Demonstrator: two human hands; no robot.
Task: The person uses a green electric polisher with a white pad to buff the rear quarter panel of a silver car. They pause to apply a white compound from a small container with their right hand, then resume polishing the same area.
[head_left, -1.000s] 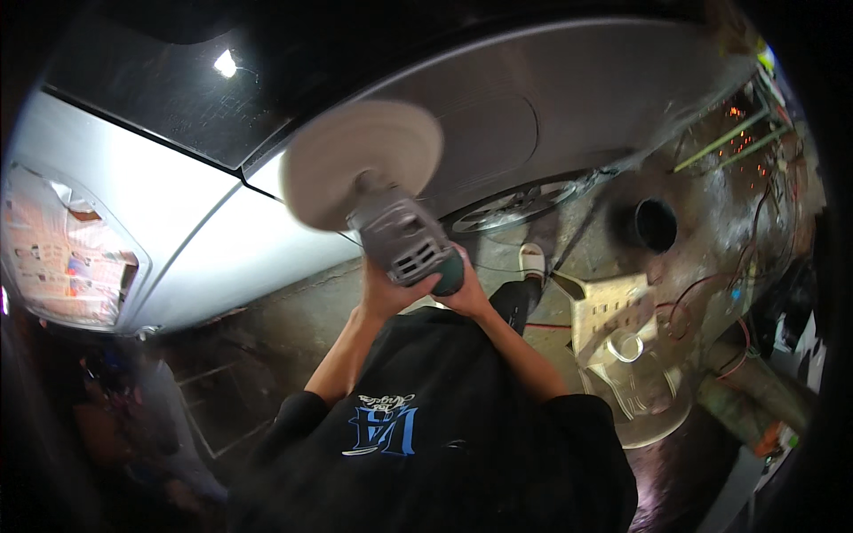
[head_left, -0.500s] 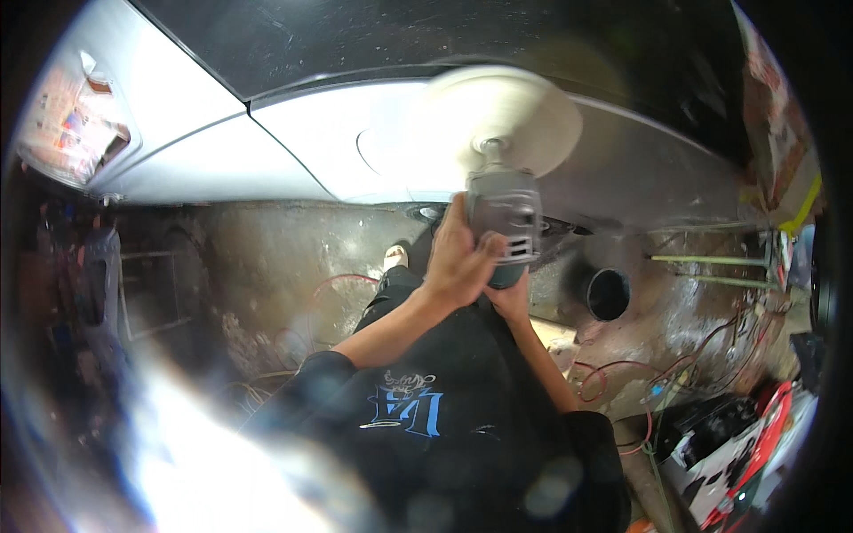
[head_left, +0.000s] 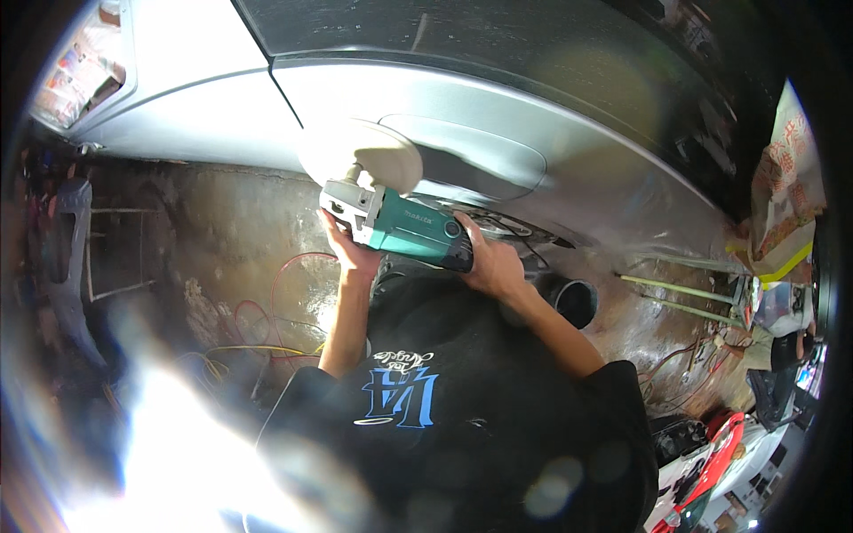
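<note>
I log a black short-sleeved T-shirt (head_left: 533, 391). Front print: large blue lettering (head_left: 400, 397) outlined in white, white script (head_left: 400, 358) above it in my view. Sleeves: loose, plain black (head_left: 613, 391). Left hand (head_left: 352, 249), right hand (head_left: 496, 266), both forearms (head_left: 345, 320): bare.

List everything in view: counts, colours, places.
Polisher: 1, green and grey, centre
Pad: 1, cream, on polisher's head
Car body: 1, silver, across top
Dark panel: 1, black, top edge
Wheel: 1, grey, centre, partly hidden
Printed papers: count unclear, pale, upper left
Hoses: count unclear, red and yellow, floor
Cylinder: 1, black, floor, right
Bars: 2, pale green, right
Bag: 1, white-red, far right
Remaining clutter: unclear
Shirt: 1, black, lower centre
Left hand: 1, bare, polisher's head
Right hand: 1, bare, polisher's rear
</note>
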